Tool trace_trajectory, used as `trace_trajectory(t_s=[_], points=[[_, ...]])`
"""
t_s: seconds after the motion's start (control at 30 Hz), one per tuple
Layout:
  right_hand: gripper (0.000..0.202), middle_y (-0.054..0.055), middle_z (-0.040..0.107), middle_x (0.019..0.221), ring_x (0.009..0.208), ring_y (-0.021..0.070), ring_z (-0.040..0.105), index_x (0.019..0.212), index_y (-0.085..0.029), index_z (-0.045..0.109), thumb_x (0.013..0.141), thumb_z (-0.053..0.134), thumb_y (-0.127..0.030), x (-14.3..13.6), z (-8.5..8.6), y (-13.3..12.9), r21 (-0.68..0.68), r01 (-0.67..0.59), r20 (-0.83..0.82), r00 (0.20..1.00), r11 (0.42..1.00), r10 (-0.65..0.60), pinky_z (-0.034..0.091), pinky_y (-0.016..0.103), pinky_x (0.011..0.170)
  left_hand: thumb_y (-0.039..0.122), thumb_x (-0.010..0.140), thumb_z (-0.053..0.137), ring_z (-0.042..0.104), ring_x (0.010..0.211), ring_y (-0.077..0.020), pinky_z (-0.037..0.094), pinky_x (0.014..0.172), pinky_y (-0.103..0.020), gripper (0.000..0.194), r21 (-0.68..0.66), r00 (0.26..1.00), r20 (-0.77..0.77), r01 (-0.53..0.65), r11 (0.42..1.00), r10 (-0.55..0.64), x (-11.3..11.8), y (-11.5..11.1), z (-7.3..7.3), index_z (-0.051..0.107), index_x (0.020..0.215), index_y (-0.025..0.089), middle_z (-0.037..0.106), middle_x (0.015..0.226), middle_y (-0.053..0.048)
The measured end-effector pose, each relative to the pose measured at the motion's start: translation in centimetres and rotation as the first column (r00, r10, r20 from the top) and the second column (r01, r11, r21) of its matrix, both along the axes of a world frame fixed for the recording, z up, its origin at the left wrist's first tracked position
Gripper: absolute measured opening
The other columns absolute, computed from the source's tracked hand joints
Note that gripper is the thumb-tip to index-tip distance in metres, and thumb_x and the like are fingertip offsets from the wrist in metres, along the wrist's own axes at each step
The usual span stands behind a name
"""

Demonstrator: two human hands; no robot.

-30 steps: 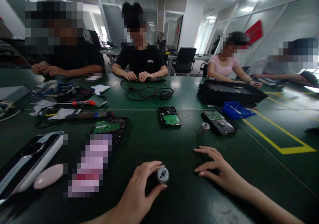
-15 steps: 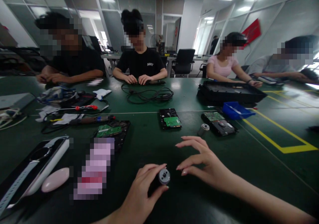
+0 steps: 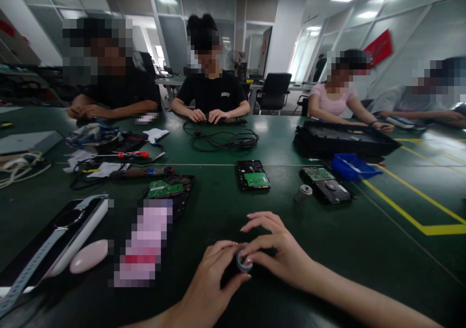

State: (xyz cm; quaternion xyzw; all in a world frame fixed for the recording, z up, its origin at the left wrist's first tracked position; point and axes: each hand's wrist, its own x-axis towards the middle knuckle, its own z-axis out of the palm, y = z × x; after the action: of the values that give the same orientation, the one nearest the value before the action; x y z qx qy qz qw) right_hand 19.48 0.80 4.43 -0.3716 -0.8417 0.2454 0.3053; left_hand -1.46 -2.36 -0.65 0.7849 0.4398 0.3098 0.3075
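Note:
Fingers and thumb of my left hand point(image 3: 213, 277) close round the sides of a small metal cylinder point(image 3: 243, 266), which looks like a small motor. It stands upright with its round grey end facing up. My right hand point(image 3: 278, 250) has its thumb and index finger pinched together at that end, covering part of it; whether a tiny part is between them I cannot tell. The other fingers of the right hand are raised and curved. Farther off, a similar metal cylinder point(image 3: 303, 193) stands by a hard drive point(image 3: 329, 186) with an exposed green circuit board.
Another hard drive point(image 3: 254, 175) lies mid-table. A blue bin point(image 3: 353, 167) and black tray point(image 3: 345, 141) are at right. At left are a smartwatch point(image 3: 69, 218), a pink oval object point(image 3: 89, 256), an electric screwdriver point(image 3: 145, 172) and a red-handled screwdriver point(image 3: 138, 154). Several people sit opposite.
My right hand has moved left and down, from beside the cylinder onto its top, and its thumb and index finger have closed there. My left hand keeps its hold. The view has shifted slightly.

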Motion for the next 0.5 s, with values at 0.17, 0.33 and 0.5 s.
trace_trajectory(t_s=[0.17, 0.33, 0.5], points=[[0.009, 0.000, 0.067, 0.107, 0.120, 0.0234, 0.048, 0.087, -0.031, 0.076, 0.079, 0.076, -0.029, -0.50, -0.23, 0.04, -0.026, 0.016, -0.052, 0.998, 1.000, -0.017, 0.037, 0.042, 0.101, 0.023, 0.085, 0.070, 0.059, 0.107, -0.0253, 0.051, 0.093, -0.041, 0.035, -0.003, 1.000, -0.014, 0.020, 1.000, -0.020, -0.08, 0.15, -0.05, 0.060, 0.118, 0.026, 0.063, 0.116, -0.006], [0.013, 0.001, 0.070, 0.096, 0.111, 0.0233, 0.054, 0.072, -0.022, 0.069, 0.074, 0.080, -0.028, -1.04, -0.29, -0.12, -0.058, 0.051, -0.126, 0.990, 0.997, -0.058, 0.041, 0.042, 0.096, 0.022, 0.085, 0.070, 0.059, 0.106, -0.0248, 0.050, 0.093, -0.041, 0.040, 0.003, 1.000, -0.011, 0.014, 1.000, -0.014, -0.06, 0.15, -0.03, 0.058, 0.122, 0.029, 0.063, 0.115, -0.005], [0.015, 0.001, 0.070, 0.097, 0.110, 0.0226, 0.055, 0.071, -0.021, 0.067, 0.074, 0.080, -0.028, -0.93, 0.02, -0.31, -0.084, 0.050, -0.125, 0.990, 0.995, -0.060, 0.042, 0.041, 0.095, 0.019, 0.084, 0.070, 0.059, 0.106, -0.0240, 0.050, 0.093, -0.040, 0.040, -0.009, 1.000, 0.000, 0.019, 1.000, -0.019, 0.03, 0.13, 0.17, 0.058, 0.121, 0.030, 0.063, 0.114, -0.003]])
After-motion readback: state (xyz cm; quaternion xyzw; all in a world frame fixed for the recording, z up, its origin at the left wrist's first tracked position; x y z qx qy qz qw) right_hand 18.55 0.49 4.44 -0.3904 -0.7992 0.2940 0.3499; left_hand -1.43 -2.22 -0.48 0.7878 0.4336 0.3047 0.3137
